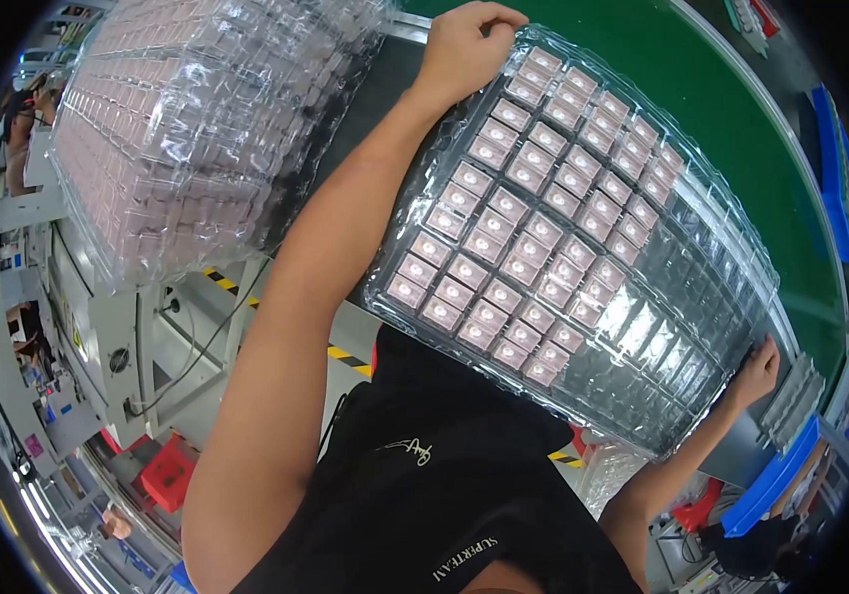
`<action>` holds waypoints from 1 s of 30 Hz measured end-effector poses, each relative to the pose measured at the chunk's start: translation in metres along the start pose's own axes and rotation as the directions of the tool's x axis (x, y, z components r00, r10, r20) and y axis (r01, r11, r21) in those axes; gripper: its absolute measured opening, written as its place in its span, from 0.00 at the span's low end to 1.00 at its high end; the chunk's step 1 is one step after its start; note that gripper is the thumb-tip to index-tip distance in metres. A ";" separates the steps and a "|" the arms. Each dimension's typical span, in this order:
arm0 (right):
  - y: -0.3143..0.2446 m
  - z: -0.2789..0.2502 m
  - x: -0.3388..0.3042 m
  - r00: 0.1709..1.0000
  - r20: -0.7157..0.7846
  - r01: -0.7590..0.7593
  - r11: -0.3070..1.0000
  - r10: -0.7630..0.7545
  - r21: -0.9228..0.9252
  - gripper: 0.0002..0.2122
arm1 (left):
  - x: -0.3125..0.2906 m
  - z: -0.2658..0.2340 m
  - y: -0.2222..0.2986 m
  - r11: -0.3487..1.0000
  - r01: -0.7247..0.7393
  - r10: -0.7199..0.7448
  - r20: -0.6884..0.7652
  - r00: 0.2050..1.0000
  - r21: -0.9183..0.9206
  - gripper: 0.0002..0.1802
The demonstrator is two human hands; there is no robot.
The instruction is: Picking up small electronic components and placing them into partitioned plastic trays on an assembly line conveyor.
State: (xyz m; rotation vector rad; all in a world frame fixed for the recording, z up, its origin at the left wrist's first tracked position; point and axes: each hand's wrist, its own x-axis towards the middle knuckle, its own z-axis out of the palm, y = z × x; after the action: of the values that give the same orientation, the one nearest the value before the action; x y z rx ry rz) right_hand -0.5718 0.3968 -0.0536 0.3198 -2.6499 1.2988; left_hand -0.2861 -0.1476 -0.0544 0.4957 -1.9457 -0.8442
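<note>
A large clear plastic tray (pixel 677 297) with many small pockets lies at a slant before me, between my hands. Rows of small pale pink square pieces, each with a round white mark, fill its left and middle pockets; the right-hand pockets hold none. My left hand (pixel 474 48) has its fingers curled closed at the tray's far left corner, gripping the rim. At the right end, my right hand (pixel 759 371) is closed on the tray's edge; its fingertips are partly hidden.
A tall stack of filled clear trays (pixel 177 139) stands at left. Behind the tray runs a green conveyor belt (pixel 642 40) with a metal rail. Blue bins (pixel 776 485) and grey plastic strips (pixel 796 401) are at right. A red crate (pixel 169 473) sits on the floor, lower left.
</note>
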 end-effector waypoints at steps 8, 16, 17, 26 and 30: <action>-0.005 0.004 -0.005 0.999 0.019 0.049 0.997 -0.048 -0.051 0.14 | 0.002 -0.005 0.007 0.981 0.192 -0.191 0.060 0.980 -0.018 0.09; -0.007 -0.006 -0.001 0.999 -0.025 -0.024 0.997 0.026 0.067 0.13 | 0.005 0.003 0.015 0.983 0.171 -0.166 0.076 0.983 -0.071 0.10; -0.006 0.000 -0.003 0.998 -0.033 -0.050 0.998 0.051 0.038 0.13 | 0.005 -0.001 0.018 0.983 0.180 -0.176 0.074 0.982 -0.041 0.10; -0.012 0.002 -0.005 0.997 -0.040 0.059 0.998 -0.060 -0.015 0.13 | 0.007 -0.004 0.027 0.963 0.270 -0.268 0.151 0.952 0.003 0.11; -0.020 0.005 -0.007 0.994 -0.059 0.087 0.996 -0.088 -0.012 0.12 | 0.005 -0.007 -0.028 0.951 0.248 -0.202 0.231 0.952 -0.188 0.16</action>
State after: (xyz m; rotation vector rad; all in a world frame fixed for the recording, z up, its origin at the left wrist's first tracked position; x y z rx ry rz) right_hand -0.5597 0.3824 -0.0434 0.3850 -2.5619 1.2492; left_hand -0.2821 -0.1718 -0.0695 0.5238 -1.9803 -1.2846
